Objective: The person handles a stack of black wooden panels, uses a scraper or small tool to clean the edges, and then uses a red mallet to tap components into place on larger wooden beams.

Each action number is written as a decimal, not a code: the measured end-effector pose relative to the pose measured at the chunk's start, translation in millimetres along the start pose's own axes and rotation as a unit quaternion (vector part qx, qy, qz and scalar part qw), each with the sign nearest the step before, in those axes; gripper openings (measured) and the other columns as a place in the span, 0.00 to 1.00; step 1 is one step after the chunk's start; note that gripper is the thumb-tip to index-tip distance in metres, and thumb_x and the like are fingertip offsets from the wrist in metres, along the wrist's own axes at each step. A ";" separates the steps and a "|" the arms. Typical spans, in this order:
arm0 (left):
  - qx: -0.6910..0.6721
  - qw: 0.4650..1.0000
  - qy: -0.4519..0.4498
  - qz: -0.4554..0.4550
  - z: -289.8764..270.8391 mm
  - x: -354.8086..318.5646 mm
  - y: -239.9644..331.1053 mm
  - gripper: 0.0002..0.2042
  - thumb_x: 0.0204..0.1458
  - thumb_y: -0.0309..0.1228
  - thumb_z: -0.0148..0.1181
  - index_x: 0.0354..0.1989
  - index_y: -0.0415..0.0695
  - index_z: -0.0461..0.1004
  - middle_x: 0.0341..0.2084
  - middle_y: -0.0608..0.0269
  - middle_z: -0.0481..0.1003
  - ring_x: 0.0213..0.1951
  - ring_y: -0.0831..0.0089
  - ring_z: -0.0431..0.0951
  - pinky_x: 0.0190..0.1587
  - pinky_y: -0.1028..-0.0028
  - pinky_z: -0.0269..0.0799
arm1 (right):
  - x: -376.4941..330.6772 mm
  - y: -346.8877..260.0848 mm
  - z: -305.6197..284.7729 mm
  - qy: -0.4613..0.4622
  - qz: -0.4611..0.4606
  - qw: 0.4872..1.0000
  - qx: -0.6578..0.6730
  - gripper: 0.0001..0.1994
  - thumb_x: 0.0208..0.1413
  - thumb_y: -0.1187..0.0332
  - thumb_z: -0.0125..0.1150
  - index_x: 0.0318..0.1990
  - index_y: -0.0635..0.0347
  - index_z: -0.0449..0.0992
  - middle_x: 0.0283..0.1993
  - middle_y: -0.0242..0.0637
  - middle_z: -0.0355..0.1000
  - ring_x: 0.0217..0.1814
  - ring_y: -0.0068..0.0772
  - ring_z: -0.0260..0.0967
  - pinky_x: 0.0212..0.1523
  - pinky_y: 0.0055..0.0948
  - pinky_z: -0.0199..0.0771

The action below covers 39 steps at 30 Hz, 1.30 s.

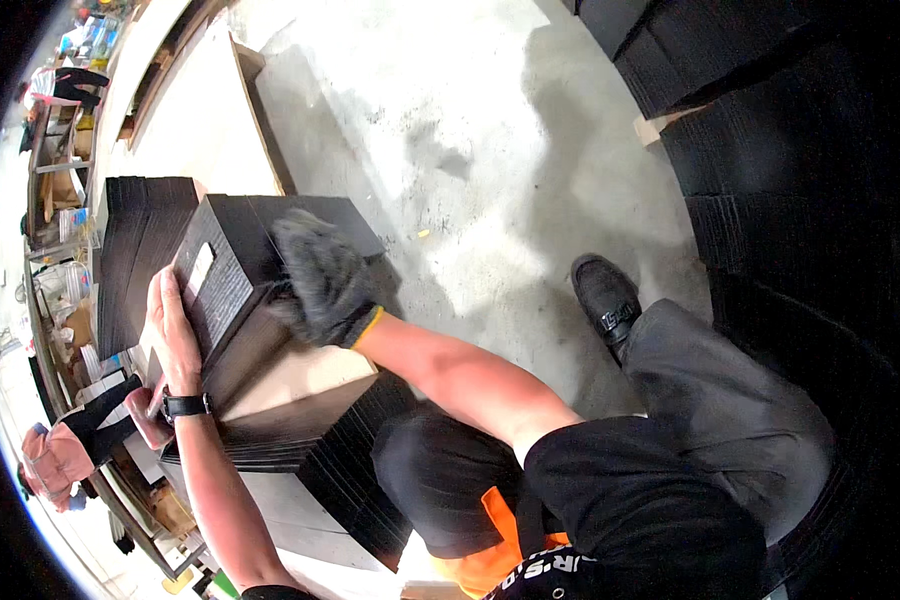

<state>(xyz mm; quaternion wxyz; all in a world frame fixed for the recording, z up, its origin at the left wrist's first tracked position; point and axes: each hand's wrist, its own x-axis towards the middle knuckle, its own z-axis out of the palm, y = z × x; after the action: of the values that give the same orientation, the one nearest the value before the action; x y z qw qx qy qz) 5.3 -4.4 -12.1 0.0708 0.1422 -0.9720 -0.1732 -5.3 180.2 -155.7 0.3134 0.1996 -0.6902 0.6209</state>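
A thick stack of black sheets (232,290) stands tilted in front of me on the left, a small pale patch on its near face. My left hand (173,335), bare and with a black watch at the wrist, lies along the left side of this stack, fingers stretched out. On the stack's right side is my right hand (325,275), in a dark grey knitted glove with a yellow cuff. Motion blurs the glove, and its fingertips are hard to make out. Another black stack (140,260) stands just left of my left hand.
More black sheets (355,455) lie stacked below, near my knee. Tall black stacks (760,150) line the right side. A pale board (210,110) lies at the upper left by the concrete floor (450,150). Two people are by cluttered shelves (60,190) at far left.
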 end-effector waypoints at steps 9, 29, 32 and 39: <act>-0.003 1.000 0.019 -0.011 -10.8 5.5 -10.3 0.25 0.65 0.46 0.41 0.51 0.34 0.71 0.46 0.53 0.74 0.50 0.66 0.71 0.56 0.72 0.60 | -120.5 53.1 -32.8 -0.126 0.276 0.949 -0.082 0.35 0.58 0.55 0.54 0.65 0.68 0.51 0.64 0.60 0.57 0.65 0.60 0.58 0.65 0.48 0.57; 0.008 1.000 0.006 -0.003 -5.4 -0.1 2.2 0.24 0.65 0.45 0.40 0.51 0.34 0.71 0.43 0.56 0.75 0.46 0.69 0.71 0.53 0.73 0.63 | 3.1 -24.3 -11.6 -0.038 0.065 0.995 0.059 0.28 0.58 0.59 0.53 0.63 0.64 0.60 0.65 0.52 0.59 0.68 0.54 0.55 0.68 0.49 0.52; -0.027 1.000 0.009 -0.003 4.1 0.3 1.3 0.23 0.65 0.44 0.41 0.47 0.34 0.72 0.36 0.60 0.73 0.41 0.73 0.69 0.49 0.75 0.63 | -38.1 18.6 -10.5 -0.109 0.192 0.975 0.004 0.24 0.60 0.63 0.48 0.62 0.63 0.62 0.66 0.49 0.58 0.69 0.49 0.54 0.70 0.43 0.50; -0.028 0.999 -0.021 0.003 -8.2 5.9 -7.5 0.22 0.66 0.42 0.41 0.47 0.32 0.71 0.37 0.62 0.73 0.42 0.76 0.68 0.50 0.76 0.62 | -132.5 81.1 -66.4 -0.242 0.471 0.845 -0.069 0.20 0.61 0.53 0.48 0.53 0.53 0.74 0.52 0.44 0.73 0.54 0.47 0.70 0.56 0.40 0.69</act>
<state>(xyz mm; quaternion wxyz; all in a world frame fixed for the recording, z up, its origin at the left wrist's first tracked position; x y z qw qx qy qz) 3.1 -15.5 -6.7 0.0547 0.1340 -0.9683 -0.2034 49.0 242.5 -303.1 -0.1811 -0.0280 -0.7961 0.5768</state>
